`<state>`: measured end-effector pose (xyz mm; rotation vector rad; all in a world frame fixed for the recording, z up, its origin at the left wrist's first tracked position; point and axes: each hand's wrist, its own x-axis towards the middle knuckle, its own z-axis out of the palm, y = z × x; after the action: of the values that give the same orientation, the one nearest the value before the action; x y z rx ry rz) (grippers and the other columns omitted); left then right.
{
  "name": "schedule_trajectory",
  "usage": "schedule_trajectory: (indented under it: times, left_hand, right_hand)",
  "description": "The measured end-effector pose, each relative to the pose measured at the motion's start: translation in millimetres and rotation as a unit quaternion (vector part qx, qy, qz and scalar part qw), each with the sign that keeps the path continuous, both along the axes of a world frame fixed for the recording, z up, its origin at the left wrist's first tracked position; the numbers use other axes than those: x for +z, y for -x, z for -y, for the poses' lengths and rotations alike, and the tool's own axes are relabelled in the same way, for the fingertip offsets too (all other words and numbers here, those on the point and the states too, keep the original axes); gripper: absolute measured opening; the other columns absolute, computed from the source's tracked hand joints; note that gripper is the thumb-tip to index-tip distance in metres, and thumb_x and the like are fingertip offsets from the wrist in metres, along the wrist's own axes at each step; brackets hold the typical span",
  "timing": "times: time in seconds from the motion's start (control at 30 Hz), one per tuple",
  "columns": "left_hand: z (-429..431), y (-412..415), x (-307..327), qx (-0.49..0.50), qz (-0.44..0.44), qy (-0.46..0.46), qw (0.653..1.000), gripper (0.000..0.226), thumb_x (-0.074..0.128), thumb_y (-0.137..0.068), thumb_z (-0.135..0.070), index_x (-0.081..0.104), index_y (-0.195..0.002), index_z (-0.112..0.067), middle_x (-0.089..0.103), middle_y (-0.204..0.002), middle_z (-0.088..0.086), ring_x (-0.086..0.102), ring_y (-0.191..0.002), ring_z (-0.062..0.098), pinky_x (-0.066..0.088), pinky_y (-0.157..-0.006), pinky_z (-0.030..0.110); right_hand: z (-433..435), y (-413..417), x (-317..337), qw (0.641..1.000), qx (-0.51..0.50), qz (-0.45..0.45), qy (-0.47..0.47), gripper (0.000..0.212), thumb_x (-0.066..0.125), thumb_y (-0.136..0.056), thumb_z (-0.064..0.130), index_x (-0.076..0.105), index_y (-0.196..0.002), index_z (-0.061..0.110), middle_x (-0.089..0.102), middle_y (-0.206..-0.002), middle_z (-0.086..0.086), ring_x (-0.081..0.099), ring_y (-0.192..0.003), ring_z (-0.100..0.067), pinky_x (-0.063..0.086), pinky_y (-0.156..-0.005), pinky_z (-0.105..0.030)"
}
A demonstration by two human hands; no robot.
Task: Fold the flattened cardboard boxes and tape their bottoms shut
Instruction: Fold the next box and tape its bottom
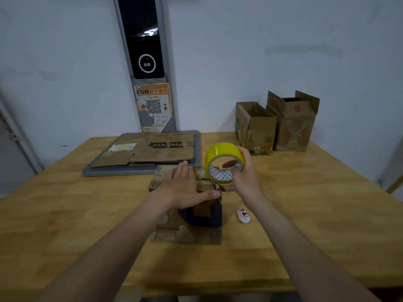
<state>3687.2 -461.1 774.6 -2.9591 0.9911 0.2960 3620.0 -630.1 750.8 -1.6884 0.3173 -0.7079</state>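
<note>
A pale, scuffed wall (54,62) backs a wooden table (65,214) with a yellowish, grainy top. Left of centre a grey metal post (172,110) stands against the wall, carrying a glossy dark screen (144,40) and a torn orange poster (153,107) with a QR code. At its foot a flat grey tray (120,171) lies on the table, with worn flattened cardboard (157,150) stacked on it.

Just in front of the tray stands the cardboard box (192,227), upright, brown and scuffed, with a dark printed patch on its near side. The left grip (185,188) lies flat on the box's top, fingers straight and together, thumb stretched out to the right along the top edge. Just beside it the right grip (244,182) is clamped on a yellow tape roll (218,152), fingers hooked through the core. The roll is held on edge over the box's right top corner, its lower rim at the cardboard. Whether tape is already stuck down there cannot be told.

Right of the box a small white oblong object (243,215) with red markings lies on the table. At the far right rear two folded boxes (255,127) (294,125) stand side by side near the wall, top flaps open.
</note>
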Motion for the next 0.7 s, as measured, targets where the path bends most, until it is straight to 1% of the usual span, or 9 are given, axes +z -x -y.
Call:
schedule_trajectory:
  times: [0.1, 0.17, 0.23, 0.27, 0.3, 0.37, 0.43, 0.53, 0.7]
  left_hand:
    - [-24.0, -9.5, 2.9, 0.059, -0.022, -0.009, 0.998, 0.133, 0.021, -0.074, -0.098, -0.011, -0.162, -0.004, -0.021, -0.170, 0.016, -0.021, -0.157, 0.026, -0.004, -0.127, 0.051]
    - [-32.0, -12.9, 2.5, 0.093, -0.021, -0.014, 0.995, 0.143, 0.012, -0.061, -0.103, -0.011, -0.162, -0.004, -0.019, -0.170, 0.015, -0.020, -0.157, 0.027, -0.005, -0.125, 0.054]
    - [-33.9, -12.4, -1.5, 0.106, -0.002, -0.002, 0.994, 0.149, 0.006, -0.053, -0.104, -0.009, -0.163, -0.004, -0.017, -0.171, 0.015, -0.018, -0.158, 0.027, -0.005, -0.125, 0.057]
    - [-34.1, -12.5, -5.5, 0.106, 0.010, 0.007, 0.994, 0.148, 0.006, -0.054, -0.105, -0.007, -0.163, -0.005, -0.015, -0.171, 0.015, -0.016, -0.158, 0.027, -0.005, -0.124, 0.058]
    - [-33.6, -13.7, -9.7, 0.103, 0.023, 0.015, 0.994, 0.144, 0.007, -0.059, -0.105, -0.006, -0.164, -0.006, -0.015, -0.171, 0.013, -0.015, -0.159, 0.027, -0.003, -0.124, 0.059]
    - [-33.1, -16.4, -15.4, 0.096, 0.041, 0.027, 0.994, 0.133, 0.012, -0.070, -0.102, -0.005, -0.164, -0.010, -0.015, -0.172, 0.010, -0.013, -0.159, 0.027, -0.001, -0.124, 0.062]
    - [-33.0, -18.6, -16.7, 0.095, 0.043, 0.025, 0.994, 0.126, 0.015, -0.074, -0.099, -0.006, -0.164, -0.013, -0.016, -0.172, 0.008, -0.012, -0.159, 0.029, -0.002, -0.122, 0.065]
    - [-32.1, -19.3, -16.5, 0.095, 0.041, 0.020, 0.994, 0.124, 0.015, -0.076, -0.097, -0.006, -0.164, -0.012, -0.017, -0.172, 0.009, -0.013, -0.159, 0.029, -0.002, -0.121, 0.067]
    - [-34.0, -15.3, -15.3, 0.095, 0.035, 0.036, 0.994, 0.143, 0.004, -0.056, -0.104, -0.007, -0.164, -0.011, -0.016, -0.172, 0.010, -0.013, -0.159, 0.028, -0.001, -0.123, 0.067]
  right_hand:
    - [-28.5, -12.5, -5.2, 0.999, 0.036, 0.007, 0.004, 0.048, 0.042, -0.102, 0.002, 0.047, -0.127, 0.043, 0.058, -0.104, 0.021, 0.063, -0.095, -0.008, 0.064, -0.067, -0.045]
    - [-42.3, -18.3, -7.7, 0.998, 0.030, 0.012, 0.051, 0.047, 0.042, -0.101, 0.000, 0.046, -0.128, 0.038, 0.058, -0.098, 0.024, 0.061, -0.090, 0.008, 0.057, -0.075, -0.028]
    - [-46.2, -22.6, -6.9, 0.997, 0.022, 0.017, 0.067, 0.046, 0.042, -0.100, -0.002, 0.048, -0.134, 0.028, 0.059, -0.099, 0.021, 0.058, -0.087, 0.014, 0.050, -0.071, -0.014]
    - [-46.5, -23.4, -5.2, 0.998, 0.030, 0.010, 0.060, 0.047, 0.042, -0.100, -0.002, 0.047, -0.136, 0.027, 0.061, -0.100, 0.016, 0.061, -0.090, 0.008, 0.055, -0.072, -0.018]
    - [-45.5, -22.8, -2.2, 0.998, 0.044, -0.003, 0.051, 0.047, 0.041, -0.100, -0.002, 0.047, -0.136, 0.029, 0.063, -0.101, 0.009, 0.064, -0.094, -0.002, 0.062, -0.073, -0.032]
    - [-41.9, -19.1, 6.8, 0.995, 0.071, -0.030, 0.060, 0.047, 0.040, -0.102, -0.001, 0.045, -0.135, 0.032, 0.061, -0.108, -0.001, 0.064, -0.098, -0.022, 0.063, -0.057, -0.049]
    - [-34.6, -17.7, 13.9, 0.989, 0.074, -0.046, 0.116, 0.046, 0.041, -0.102, 0.001, 0.043, -0.131, 0.037, 0.057, -0.110, -0.001, 0.068, -0.088, -0.027, 0.061, -0.048, -0.046]
    - [-26.5, -15.7, 22.7, 0.973, 0.075, -0.077, 0.204, 0.040, 0.038, -0.102, 0.006, 0.040, -0.118, 0.043, 0.055, -0.099, 0.004, 0.068, -0.047, -0.025, 0.057, -0.040, -0.039]
    - [-22.0, -10.2, 29.8, 0.952, 0.084, -0.106, 0.274, 0.043, 0.037, -0.100, 0.003, 0.037, -0.113, 0.044, 0.056, -0.097, -0.001, 0.067, -0.044, -0.026, 0.056, -0.039, -0.042]
